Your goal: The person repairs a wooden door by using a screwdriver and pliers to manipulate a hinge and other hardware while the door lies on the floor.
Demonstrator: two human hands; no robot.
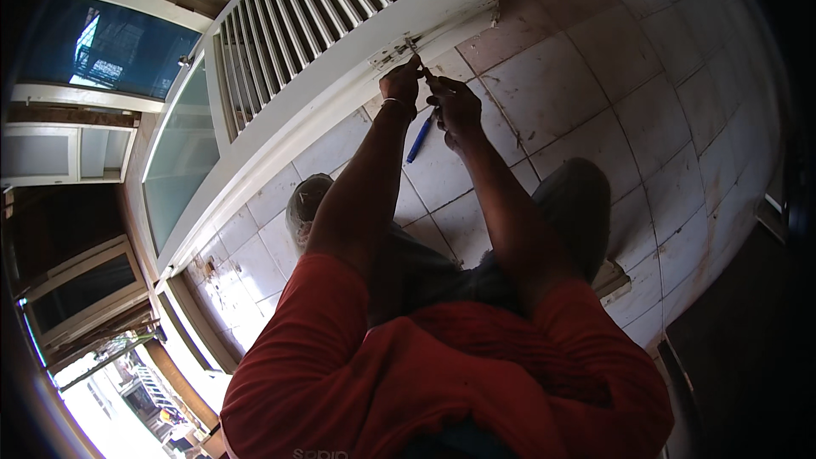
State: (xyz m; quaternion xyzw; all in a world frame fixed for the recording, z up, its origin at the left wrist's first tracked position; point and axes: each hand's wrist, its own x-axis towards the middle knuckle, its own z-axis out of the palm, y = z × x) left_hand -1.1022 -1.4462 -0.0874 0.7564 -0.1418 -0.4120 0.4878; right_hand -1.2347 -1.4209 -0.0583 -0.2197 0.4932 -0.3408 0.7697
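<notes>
A white door [319, 76] with slats and a glass panel stands in front of me at a slant. Near its lower right edge is a metal bolt latch [393, 54], marked with dark smudges around it. My left hand [401, 87] is closed with its fingertips right at the latch; whatever they pinch is too small to make out. Close beside it, my right hand [457, 109] is closed around a thin dark thing that points toward the left fingers, its kind unclear. Below the right hand shows a blue pen-shaped thing [419, 139], its upper end partly hidden by the fingers.
Dirty white tiles [544, 93] cover the floor around my bent knees [578, 195]. On the left are a blue-tinted window [102, 47] and more framed panels [64, 153]. Bright daylight comes through an opening [119, 399] at the lower left.
</notes>
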